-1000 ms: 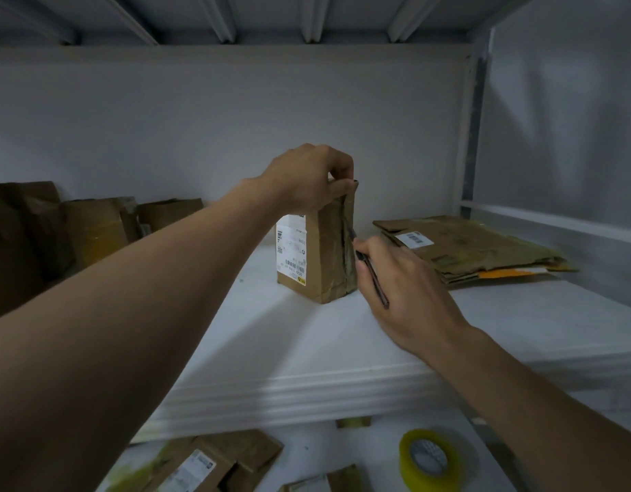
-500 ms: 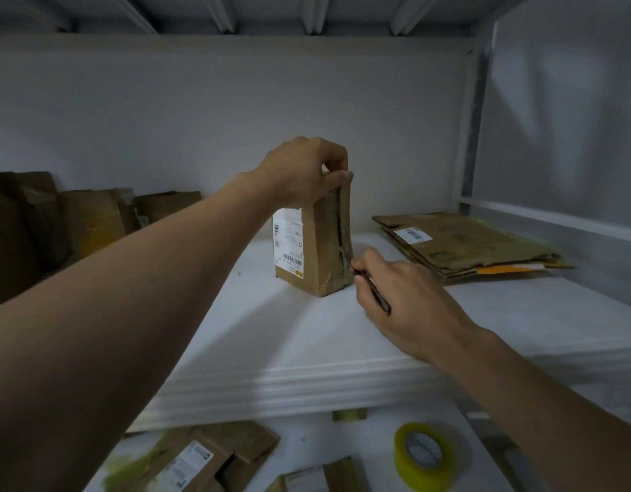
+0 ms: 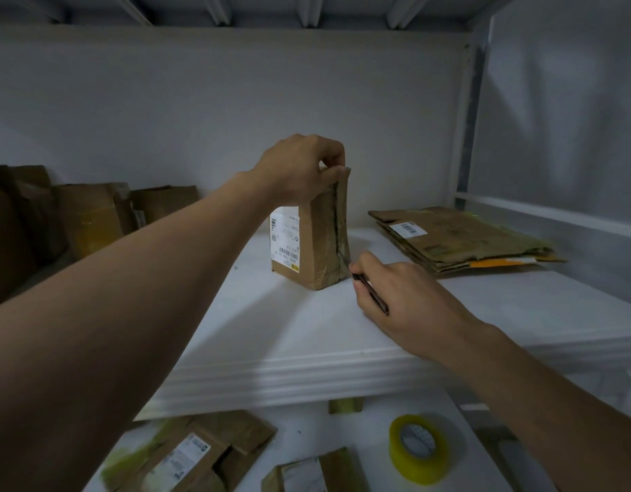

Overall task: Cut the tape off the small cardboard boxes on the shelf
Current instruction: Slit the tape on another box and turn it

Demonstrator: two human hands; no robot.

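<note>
A small brown cardboard box [image 3: 316, 246] stands on end on the white shelf [image 3: 307, 335], a white barcode label on its left face. A taped seam runs down its right edge. My left hand [image 3: 301, 168] grips the box's top from above. My right hand [image 3: 399, 296] holds a thin dark cutter [image 3: 369, 292] with its tip at the bottom of the taped seam, close to the shelf.
A stack of flattened cardboard [image 3: 459, 239] lies at the right of the shelf. Several brown boxes [image 3: 90, 214] stand at the back left. On the shelf below lie opened boxes [image 3: 197, 452] and a yellow tape roll [image 3: 419, 447]. A metal upright [image 3: 465, 136] bounds the right side.
My right hand has moved the cutter down along the taped seam, from about mid-height to the box's bottom edge. My left hand has kept its hold on the top.
</note>
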